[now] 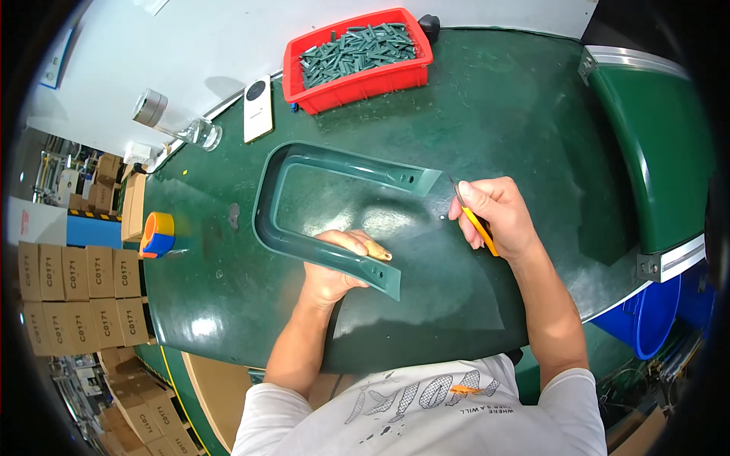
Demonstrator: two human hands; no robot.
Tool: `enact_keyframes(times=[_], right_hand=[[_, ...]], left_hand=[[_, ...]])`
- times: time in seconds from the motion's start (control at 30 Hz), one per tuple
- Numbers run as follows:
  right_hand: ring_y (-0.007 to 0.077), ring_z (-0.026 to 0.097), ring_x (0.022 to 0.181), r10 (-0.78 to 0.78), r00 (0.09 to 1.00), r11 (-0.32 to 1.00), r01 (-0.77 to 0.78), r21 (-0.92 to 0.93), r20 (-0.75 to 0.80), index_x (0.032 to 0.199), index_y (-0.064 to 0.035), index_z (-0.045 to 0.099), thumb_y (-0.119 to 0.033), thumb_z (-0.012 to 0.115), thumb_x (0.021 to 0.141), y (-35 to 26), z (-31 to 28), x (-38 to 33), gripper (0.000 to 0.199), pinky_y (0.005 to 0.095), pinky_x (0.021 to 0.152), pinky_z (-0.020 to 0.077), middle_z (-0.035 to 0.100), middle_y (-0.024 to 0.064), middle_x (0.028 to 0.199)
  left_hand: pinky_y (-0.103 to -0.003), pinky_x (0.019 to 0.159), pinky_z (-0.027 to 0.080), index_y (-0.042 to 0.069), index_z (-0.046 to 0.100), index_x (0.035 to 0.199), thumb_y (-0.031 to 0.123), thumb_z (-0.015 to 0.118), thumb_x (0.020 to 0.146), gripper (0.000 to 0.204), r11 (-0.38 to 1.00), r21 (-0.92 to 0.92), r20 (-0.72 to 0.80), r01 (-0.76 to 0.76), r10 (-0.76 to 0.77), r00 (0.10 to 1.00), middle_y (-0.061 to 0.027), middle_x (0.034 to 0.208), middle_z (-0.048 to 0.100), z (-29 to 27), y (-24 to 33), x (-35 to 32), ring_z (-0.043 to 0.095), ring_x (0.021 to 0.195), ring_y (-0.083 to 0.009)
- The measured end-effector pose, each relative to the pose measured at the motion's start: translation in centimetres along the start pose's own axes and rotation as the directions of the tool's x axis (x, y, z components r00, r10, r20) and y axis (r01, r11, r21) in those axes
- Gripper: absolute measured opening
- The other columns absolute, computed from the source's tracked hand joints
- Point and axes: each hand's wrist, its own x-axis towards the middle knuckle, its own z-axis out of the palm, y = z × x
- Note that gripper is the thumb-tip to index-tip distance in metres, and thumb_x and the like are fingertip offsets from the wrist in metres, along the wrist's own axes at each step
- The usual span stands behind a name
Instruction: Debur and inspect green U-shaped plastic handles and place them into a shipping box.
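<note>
A U-shaped dark green plastic channel (268, 194) lies tilted over the green table, its open end facing right. My left hand (334, 270) grips its near arm, the fingers wrapped round it. A yellowish covering (376, 251) sits on one fingertip. Both ends of the channel have small dark holes. Off the tip of the far arm, my right hand (498, 216) is closed round a slim cutting tool (479, 230) with a yellow-orange handle. Its thin dark tip points up and left, close to the far end but apparently apart from it. The exact blade shape is too small to tell.
A red bin (365, 93) full of small green pieces stands at the back. Left of it are a white phone (258, 110), a clear bottle (182, 125) and a tape roll (158, 234). A green conveyor (661, 144) borders the right. Cartons (80, 273) are stacked at left.
</note>
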Motion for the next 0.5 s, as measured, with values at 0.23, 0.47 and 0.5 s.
enact_keyframes(times=[0.23,0.47,0.5], right_hand=[[0.0086,0.047,0.039,0.009,1.0,1.0,-0.009,0.003,0.009,0.071,0.0001,0.062,-0.036,0.055,0.092,0.06,0.04,-0.02,0.042,0.0219,0.039,0.0362,0.053,0.0044,0.049],[0.0087,0.046,0.039,0.003,1.0,0.999,-0.005,0.045,0.03,0.071,0.0,0.062,-0.035,0.055,0.092,0.15,0.0,-0.05,0.042,0.0222,0.039,0.0364,0.053,0.0046,0.049],[0.0087,0.046,0.039,0.006,0.999,0.998,-0.008,0.06,0.037,0.071,-0.0001,0.062,-0.036,0.055,0.092,0.19,-0.01,-0.05,0.042,0.0223,0.039,0.0364,0.053,0.0047,0.049]], left_hand=[[-0.039,0.069,0.055,0.004,0.057,0.092,0.019,0.085,0.062,0.044,0.999,0.026,0.033,-0.024,0.023,0.999,-0.0149,0.082,0.066,-0.24,-0.13,0.09,0.065,0.078,-0.0282],[-0.038,0.07,0.054,0.004,0.056,0.092,0.018,0.085,0.063,0.043,1.0,0.025,0.035,-0.016,0.015,0.999,-0.0167,0.084,0.066,-0.38,-0.21,0.05,0.065,0.079,-0.0282],[-0.038,0.07,0.054,0.004,0.056,0.092,0.018,0.085,0.063,0.043,1.0,0.018,0.002,0.007,-0.007,1.0,-0.0171,0.084,0.066,-0.24,-0.13,0.03,0.065,0.079,-0.028]])
